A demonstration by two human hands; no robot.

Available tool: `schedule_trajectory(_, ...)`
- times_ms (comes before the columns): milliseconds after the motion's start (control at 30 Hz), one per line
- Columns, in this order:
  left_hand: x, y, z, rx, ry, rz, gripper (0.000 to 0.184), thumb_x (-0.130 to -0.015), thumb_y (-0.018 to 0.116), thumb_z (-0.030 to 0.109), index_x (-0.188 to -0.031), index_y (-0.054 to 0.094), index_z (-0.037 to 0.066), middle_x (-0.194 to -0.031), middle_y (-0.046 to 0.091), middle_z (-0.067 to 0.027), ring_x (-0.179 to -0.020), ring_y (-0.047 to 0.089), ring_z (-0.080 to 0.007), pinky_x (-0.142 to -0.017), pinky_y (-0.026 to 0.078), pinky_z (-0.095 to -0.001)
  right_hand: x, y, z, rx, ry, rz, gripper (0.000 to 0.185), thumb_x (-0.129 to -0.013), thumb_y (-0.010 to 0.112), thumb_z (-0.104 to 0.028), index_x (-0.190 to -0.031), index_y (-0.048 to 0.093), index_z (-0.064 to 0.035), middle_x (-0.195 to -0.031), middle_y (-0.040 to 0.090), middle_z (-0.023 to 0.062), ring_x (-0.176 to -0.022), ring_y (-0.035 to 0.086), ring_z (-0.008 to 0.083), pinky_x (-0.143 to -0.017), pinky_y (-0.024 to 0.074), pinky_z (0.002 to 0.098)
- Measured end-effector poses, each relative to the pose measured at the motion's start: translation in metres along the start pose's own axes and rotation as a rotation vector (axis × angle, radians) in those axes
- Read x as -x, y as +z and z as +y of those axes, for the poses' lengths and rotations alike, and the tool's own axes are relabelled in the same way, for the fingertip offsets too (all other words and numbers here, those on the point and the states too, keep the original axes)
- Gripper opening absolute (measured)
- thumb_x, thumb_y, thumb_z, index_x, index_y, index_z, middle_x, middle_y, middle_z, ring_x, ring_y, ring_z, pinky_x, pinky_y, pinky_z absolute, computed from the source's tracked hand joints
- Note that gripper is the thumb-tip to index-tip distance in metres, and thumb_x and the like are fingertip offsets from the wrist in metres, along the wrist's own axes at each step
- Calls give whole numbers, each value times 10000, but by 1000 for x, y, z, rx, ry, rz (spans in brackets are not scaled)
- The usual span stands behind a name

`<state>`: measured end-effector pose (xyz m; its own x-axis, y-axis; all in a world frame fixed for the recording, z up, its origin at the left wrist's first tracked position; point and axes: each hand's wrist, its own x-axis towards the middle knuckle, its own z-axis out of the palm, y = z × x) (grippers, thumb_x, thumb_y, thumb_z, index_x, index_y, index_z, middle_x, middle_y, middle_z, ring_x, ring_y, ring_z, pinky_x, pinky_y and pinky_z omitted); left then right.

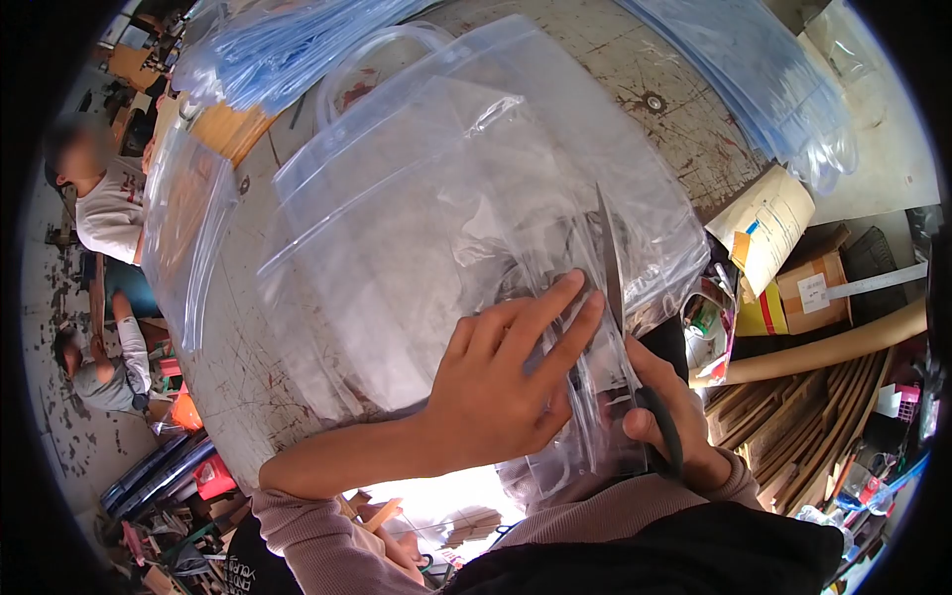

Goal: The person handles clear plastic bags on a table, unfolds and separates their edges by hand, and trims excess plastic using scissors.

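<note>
My left hand [506,372] lies with fingers spread on a clear plastic bag [397,248], pressing it against the table. Black-handled scissors [612,258] are in my right hand [676,412], whose fingers wrap round the handle. The long blades point away from me, along the folded edge of the clear plastic just right of my left fingertips. Whether the plastic sits between the blades, I cannot tell. A clear loop handle [377,50] shows at the far side of the bag stack.
Bluish clear plastic bags lie in piles at the back left [288,50] and back right [744,79] of the scratched table [248,387]. Cardboard boxes [813,293] and stacked brown strips [808,416] stand to the right. Two people [109,213] are at the left.
</note>
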<state>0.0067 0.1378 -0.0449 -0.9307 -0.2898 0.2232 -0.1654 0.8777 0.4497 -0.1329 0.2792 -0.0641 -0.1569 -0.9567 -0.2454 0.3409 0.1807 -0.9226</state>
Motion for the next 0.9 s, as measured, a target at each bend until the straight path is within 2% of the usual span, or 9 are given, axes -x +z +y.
schedule_trajectory(167,1,3,0,-38,27,50,694,-571,602,38,-1260,526,46,-1306,462,-136,-948,510,-253,-765,422,-342,-2,4,0,-9,-41,40,589,-781,670,-508,-1007,481,2,-762,413,-11,-685,375,83,-621,317,220)
schedule_trajectory(267,1,2,0,-31,22,44,692,-568,599,41,-1256,531,49,-1303,463,-135,-943,508,-254,-756,423,-345,-1,4,2,-10,-58,66,646,-755,676,-556,-1006,484,7,-781,439,-11,-698,387,75,-627,321,215)
schedule_trajectory(333,1,1,0,-30,22,45,690,-570,598,44,-1256,531,49,-1302,463,-135,-941,508,-254,-755,423,-347,1,3,2,-34,3,56,688,-729,683,-587,-1007,487,11,-803,469,-8,-710,399,64,-630,320,205)
schedule_trajectory(667,1,1,1,-38,18,36,698,-575,600,42,-1269,518,50,-1303,456,-134,-947,505,-252,-770,423,-348,2,3,9,-87,-56,98,651,-740,693,-556,-1009,490,2,-814,474,-3,-711,415,66,-640,340,204)
schedule_trajectory(900,1,2,1,-28,-2,23,703,-572,596,14,-1270,523,59,-1298,454,-124,-943,506,-242,-779,423,-345,2,-2,6,50,-4,51,686,-728,705,-549,-1043,478,16,-798,471,18,-711,410,70,-617,353,220)
